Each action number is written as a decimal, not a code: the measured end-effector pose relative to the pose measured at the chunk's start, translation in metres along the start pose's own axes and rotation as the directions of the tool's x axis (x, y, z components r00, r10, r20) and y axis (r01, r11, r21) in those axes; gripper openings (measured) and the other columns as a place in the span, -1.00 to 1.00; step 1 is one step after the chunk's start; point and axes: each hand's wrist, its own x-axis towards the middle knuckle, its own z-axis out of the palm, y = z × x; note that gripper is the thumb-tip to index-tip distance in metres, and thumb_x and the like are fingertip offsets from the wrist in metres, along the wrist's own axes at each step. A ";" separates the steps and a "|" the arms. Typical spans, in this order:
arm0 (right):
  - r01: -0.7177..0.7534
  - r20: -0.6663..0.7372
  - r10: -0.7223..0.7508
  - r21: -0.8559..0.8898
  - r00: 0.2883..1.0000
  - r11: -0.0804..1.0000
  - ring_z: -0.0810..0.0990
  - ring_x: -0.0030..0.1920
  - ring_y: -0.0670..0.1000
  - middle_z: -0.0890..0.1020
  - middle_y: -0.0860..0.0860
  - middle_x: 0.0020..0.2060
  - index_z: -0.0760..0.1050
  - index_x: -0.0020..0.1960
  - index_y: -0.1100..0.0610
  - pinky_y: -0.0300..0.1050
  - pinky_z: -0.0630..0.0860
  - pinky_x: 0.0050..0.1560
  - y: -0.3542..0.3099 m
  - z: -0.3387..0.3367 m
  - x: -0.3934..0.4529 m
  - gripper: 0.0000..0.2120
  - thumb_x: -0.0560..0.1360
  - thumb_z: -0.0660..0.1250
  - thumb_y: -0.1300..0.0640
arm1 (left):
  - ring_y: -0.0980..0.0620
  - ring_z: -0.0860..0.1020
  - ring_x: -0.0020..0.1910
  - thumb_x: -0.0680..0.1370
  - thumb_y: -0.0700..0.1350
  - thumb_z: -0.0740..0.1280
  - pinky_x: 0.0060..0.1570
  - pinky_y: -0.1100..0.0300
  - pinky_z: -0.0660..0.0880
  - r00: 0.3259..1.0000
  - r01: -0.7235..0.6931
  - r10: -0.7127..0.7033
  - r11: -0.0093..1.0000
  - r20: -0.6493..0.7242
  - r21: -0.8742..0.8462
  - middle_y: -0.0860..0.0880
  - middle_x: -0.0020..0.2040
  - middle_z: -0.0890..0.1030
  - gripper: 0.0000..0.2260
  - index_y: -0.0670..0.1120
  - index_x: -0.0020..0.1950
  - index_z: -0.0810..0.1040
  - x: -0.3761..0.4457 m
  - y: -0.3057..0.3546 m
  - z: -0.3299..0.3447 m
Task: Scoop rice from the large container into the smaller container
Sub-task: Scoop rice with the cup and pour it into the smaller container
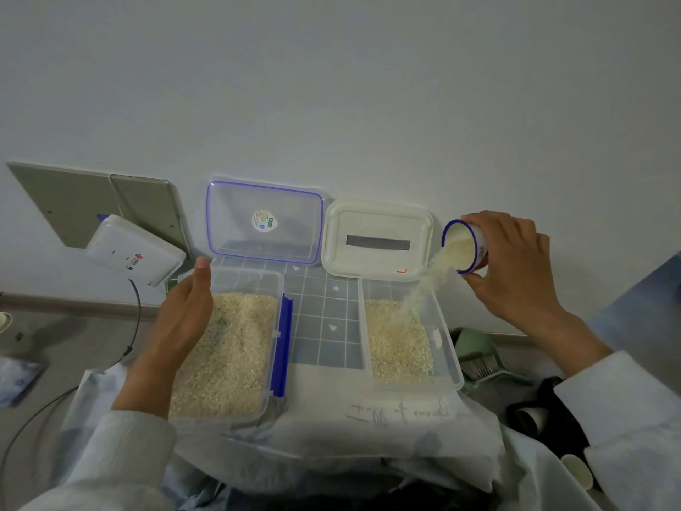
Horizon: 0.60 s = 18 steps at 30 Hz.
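Note:
The large clear container (274,285) with a blue clasp sits at the left, filled with rice (228,355). My left hand (184,319) rests flat along its left rim, fingers together and holding nothing. The smaller clear container (447,348) stands at the right, with rice covering its bottom. My right hand (512,260) grips a white cup with a blue rim (462,247), tipped on its side above the smaller container's far right corner. A stream of rice (416,293) pours from the cup into it.
Two lids lean on the wall behind: a clear one with blue seal (263,221) and a white one (377,239). A white box (134,250) and a cable lie at the left. A green dustpan with brush (479,359) and paper cups (575,470) are at the right.

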 end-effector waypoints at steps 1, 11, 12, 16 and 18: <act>0.003 -0.002 -0.003 -0.009 1.000 1.000 0.37 0.25 0.14 0.47 0.02 0.27 0.33 0.37 0.01 0.04 0.34 0.07 0.001 -0.001 0.000 -0.23 0.26 0.60 0.06 | 0.23 0.42 -0.19 0.55 0.33 -0.07 -0.02 0.02 0.30 1.000 0.001 -0.001 1.000 0.002 -0.008 0.19 -0.21 0.48 -0.56 0.16 -0.23 0.48 0.000 0.000 0.000; 0.077 -0.034 -0.083 -0.150 0.996 0.986 0.38 0.25 0.16 0.46 0.00 0.28 0.34 0.37 0.00 0.02 0.27 0.06 0.001 -0.005 0.004 -0.23 0.24 0.59 0.13 | 0.23 0.42 -0.17 0.49 0.42 -0.08 0.01 0.00 0.30 0.999 0.030 -0.030 1.000 -0.015 0.005 0.21 -0.18 0.47 -0.51 0.17 -0.21 0.51 0.002 -0.003 -0.002; 0.091 -0.034 -0.098 -0.162 0.995 0.983 0.37 0.25 0.15 0.46 0.00 0.28 0.34 0.37 0.01 0.03 0.27 0.06 0.000 -0.005 0.004 -0.23 0.24 0.59 0.15 | 0.21 0.42 -0.17 0.48 0.43 -0.08 0.01 0.00 0.30 0.999 0.032 -0.031 0.999 -0.008 0.006 0.19 -0.18 0.48 -0.50 0.16 -0.20 0.51 0.002 -0.003 -0.003; 0.150 -0.045 -0.163 -0.209 0.986 0.966 0.37 0.27 0.16 0.47 0.01 0.30 0.37 0.36 0.03 0.07 0.27 0.10 -0.004 -0.005 0.006 -0.28 0.26 0.55 0.20 | 0.20 0.43 -0.17 0.48 0.43 -0.08 0.01 0.00 0.30 1.000 0.030 -0.030 1.000 -0.002 0.003 0.16 -0.18 0.49 -0.50 0.15 -0.21 0.49 0.002 -0.004 -0.003; 0.179 -0.041 -0.193 -0.234 0.980 0.956 0.38 0.28 0.17 0.47 0.03 0.31 0.38 0.36 0.05 0.10 0.28 0.11 -0.007 -0.003 0.006 -0.28 0.25 0.55 0.23 | 0.22 0.43 -0.17 0.50 0.40 -0.08 -0.01 0.02 0.29 1.000 0.026 -0.026 1.000 -0.004 0.005 0.17 -0.19 0.49 -0.52 0.15 -0.22 0.48 0.001 -0.003 -0.004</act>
